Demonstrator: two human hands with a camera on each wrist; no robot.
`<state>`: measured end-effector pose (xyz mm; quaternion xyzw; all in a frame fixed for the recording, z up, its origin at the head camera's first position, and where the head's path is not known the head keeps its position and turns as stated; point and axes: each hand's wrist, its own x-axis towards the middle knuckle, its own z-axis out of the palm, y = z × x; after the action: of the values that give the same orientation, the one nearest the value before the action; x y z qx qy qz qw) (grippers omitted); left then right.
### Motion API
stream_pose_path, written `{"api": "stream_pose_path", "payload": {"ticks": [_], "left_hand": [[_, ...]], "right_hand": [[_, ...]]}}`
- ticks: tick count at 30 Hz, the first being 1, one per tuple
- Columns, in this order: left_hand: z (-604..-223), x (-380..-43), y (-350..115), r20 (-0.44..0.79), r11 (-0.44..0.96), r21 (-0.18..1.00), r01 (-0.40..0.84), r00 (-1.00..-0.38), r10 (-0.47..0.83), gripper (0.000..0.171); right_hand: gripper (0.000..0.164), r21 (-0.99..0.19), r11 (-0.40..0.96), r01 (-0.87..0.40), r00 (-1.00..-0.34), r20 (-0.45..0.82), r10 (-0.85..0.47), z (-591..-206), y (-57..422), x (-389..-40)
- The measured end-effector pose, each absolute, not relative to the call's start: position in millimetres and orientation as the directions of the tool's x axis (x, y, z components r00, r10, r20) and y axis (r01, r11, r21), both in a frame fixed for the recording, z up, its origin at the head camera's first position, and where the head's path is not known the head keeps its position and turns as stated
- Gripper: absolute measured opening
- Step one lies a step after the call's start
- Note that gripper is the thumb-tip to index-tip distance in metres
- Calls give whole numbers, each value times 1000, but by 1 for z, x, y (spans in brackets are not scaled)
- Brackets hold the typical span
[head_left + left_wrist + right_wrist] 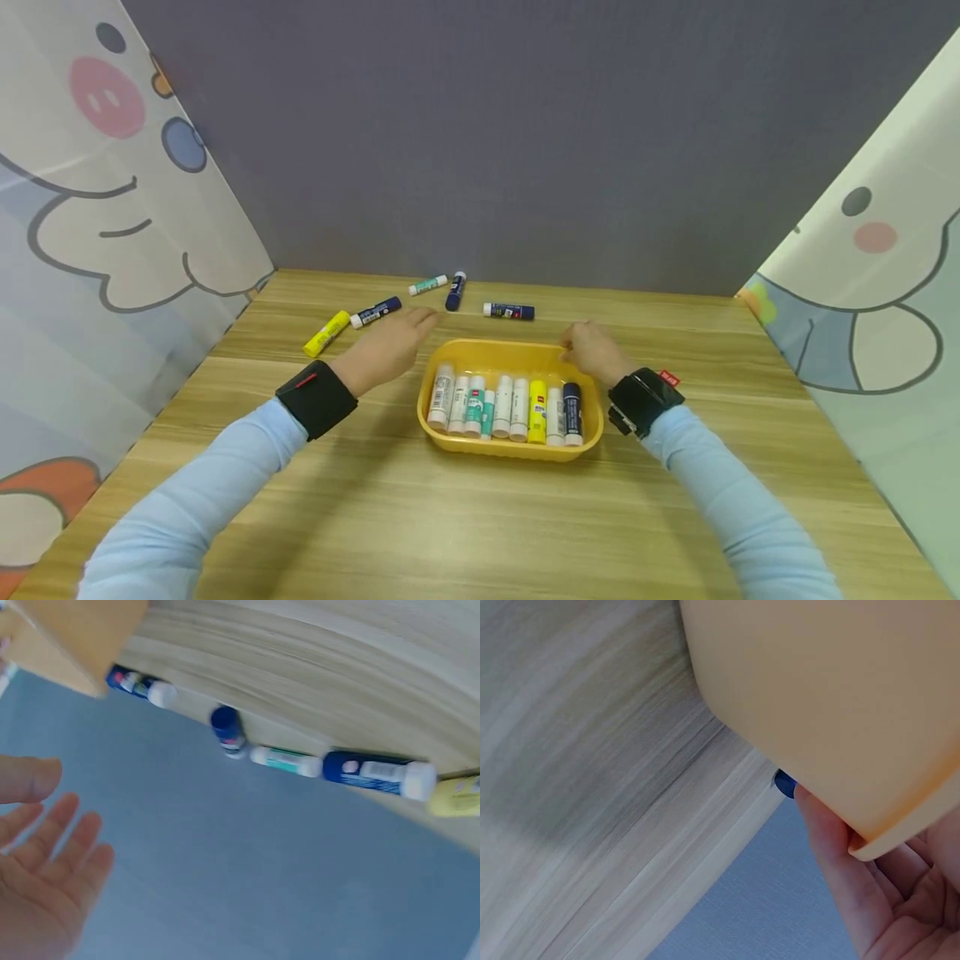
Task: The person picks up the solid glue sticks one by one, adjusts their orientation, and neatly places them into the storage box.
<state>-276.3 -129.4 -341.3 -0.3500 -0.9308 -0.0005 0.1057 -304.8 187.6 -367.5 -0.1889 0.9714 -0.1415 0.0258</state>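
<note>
A yellow plastic basket (498,450) stands on the table with a row of several glue sticks in it: mostly white, some teal, a yellow glue stick (537,412) and a dark blue one (572,412) at the right end. My right hand (595,350) grips the basket's rim at its back right corner; in the right wrist view, the fingers lie against the outer wall (802,690). My left hand (390,343) holds nothing and hovers left of the basket, fingers extended, near a loose dark blue glue stick (377,312). Its spread fingers show in the left wrist view.
Behind and left of the basket lie more loose glue sticks: yellow (327,334), small teal-and-white (428,285), and two dark blue, one (455,292) pointing away and one (509,311) sideways. A grey panel (480,150) borders the table's back; printed cloths hang either side.
</note>
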Motion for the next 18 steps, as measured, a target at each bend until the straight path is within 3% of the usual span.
{"api": "stream_pose_path", "payload": {"ticks": [5, 12, 18], "left_hand": [[-345, -296, -155, 280, 841, 13, 541, -809, 516, 46], [-358, -318, -193, 186, 932, 122, 341, -931, 316, 48], [-371, -334, -224, 128, 960, 163, 226, -970, 207, 47]], "right_hand": [[22, -293, 892, -344, -932, -8, -361, -367, 187, -305], [13, -294, 904, -310, -942, -36, -335, -367, 187, -305], [5, -291, 906, -307, -942, -41, -333, -369, 188, -305]]}}
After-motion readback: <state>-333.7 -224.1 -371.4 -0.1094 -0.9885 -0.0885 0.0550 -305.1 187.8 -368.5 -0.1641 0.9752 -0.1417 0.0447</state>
